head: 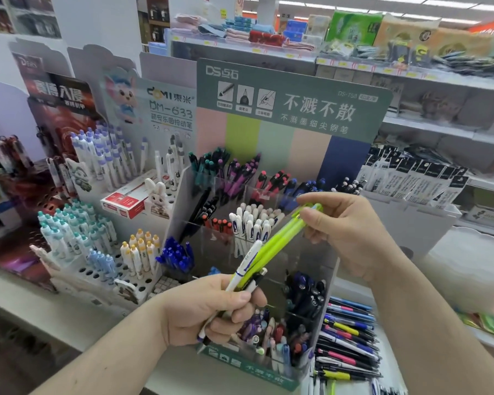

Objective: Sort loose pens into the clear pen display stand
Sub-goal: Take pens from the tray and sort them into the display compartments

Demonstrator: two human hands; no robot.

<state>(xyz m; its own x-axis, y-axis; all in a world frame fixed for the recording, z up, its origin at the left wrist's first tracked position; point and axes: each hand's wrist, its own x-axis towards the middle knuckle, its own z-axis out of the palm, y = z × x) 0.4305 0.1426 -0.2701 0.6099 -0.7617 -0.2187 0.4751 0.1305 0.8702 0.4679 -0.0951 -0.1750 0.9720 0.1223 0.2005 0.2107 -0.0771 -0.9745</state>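
While a small bundle of pens is clamped in the curled fingers of the left hand, a lime-green pen is pinched at its upper, clip end by the right hand; its lower end sits in the bundle. Both grips are thus closed on pens, above the clear pen display stand. More loose pens are seen lying flat just right of the stand. The pens are judged light, stiff and smooth, hence prone to slipping. A pinch near mid-barrel is advised for control, with the tip lowered first into a matching compartment.
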